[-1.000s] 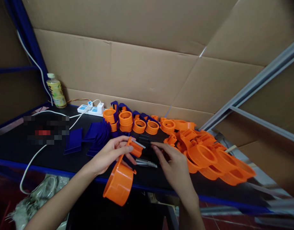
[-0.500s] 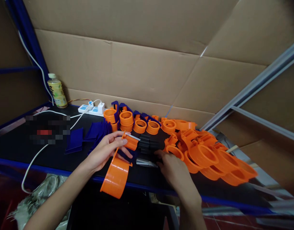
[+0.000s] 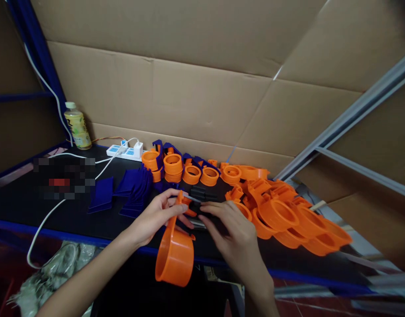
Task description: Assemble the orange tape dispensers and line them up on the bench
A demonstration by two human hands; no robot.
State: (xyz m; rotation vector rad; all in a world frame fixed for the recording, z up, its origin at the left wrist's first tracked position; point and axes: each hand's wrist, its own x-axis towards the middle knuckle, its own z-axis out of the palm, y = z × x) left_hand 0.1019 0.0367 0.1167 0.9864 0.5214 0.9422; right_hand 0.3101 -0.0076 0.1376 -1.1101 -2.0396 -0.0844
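Note:
My left hand (image 3: 159, 218) is closed round the upper arm of an orange plastic ring holder (image 3: 176, 259), whose wide ring hangs below over the table's front edge. A grey toothed strip (image 3: 193, 199) lies along the top of this part. My right hand (image 3: 233, 229) is pinched close against the part's right end. A small black piece (image 3: 198, 208) shows at its fingertips, its shape mostly hidden. Just behind the fingers lie several black parts (image 3: 202, 193) on the table. Under the hands some shiny metal-coloured strips (image 3: 198, 223) are partly covered.
Orange ring holders (image 3: 281, 213) are heaped at the right. Rings with blue pieces (image 3: 173, 163) stand along the back, near a white power strip (image 3: 124, 152). Flat blue plates (image 3: 101, 193) lie at left. A bottle (image 3: 77, 127) and a white cable (image 3: 45, 224) are further left.
My right hand has come left from beside the black parts to the orange holder's end, now with a small black piece. My left hand has turned the holder and shifted it slightly right.

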